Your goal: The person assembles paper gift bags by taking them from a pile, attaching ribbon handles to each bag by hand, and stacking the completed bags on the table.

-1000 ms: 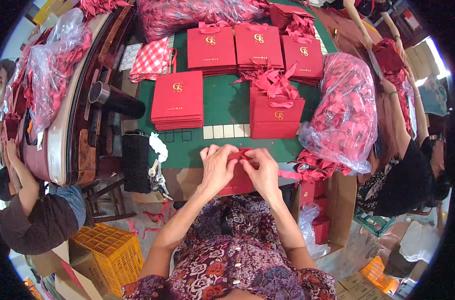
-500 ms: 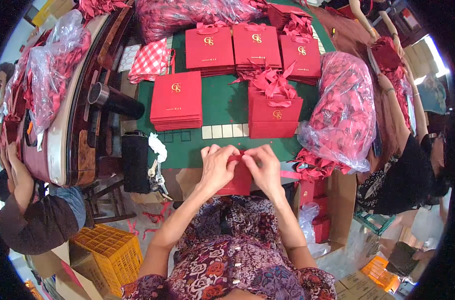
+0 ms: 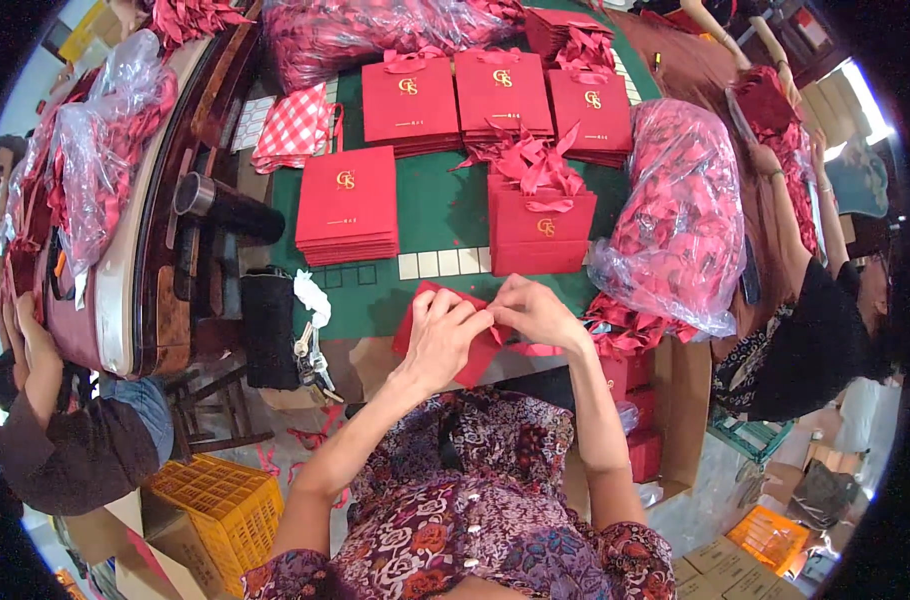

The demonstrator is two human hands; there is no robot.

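Both hands meet over a small red paper gift bag [image 3: 483,366], which lies tilted at the near edge of the green table. My left hand [image 3: 439,335] is closed on the bag, its fingers folded over the top. Thumb and fingertips of my right hand [image 3: 541,318] pinch at the bag's right edge, close to the left fingertips. Between them the detail is too small to make out; a strip of red ribbon [image 3: 531,350] shows just below the right hand. Beyond the hands stand a flat stack of red bags [image 3: 347,205] and a bundle of ribbon-handled bags [image 3: 542,230].
A clear plastic sack of red ribbons [image 3: 675,210] bulges at the right. On the left are a dark flask [image 3: 230,208], a black pouch [image 3: 271,330] and keys [image 3: 313,360]. An open carton [image 3: 690,420] of red bags sits below right. Other people work at both sides.
The red bag has turned from upright to tilted and shifted up and left. My right hand has moved slightly up and right, its fingers still pinched near the left hand.
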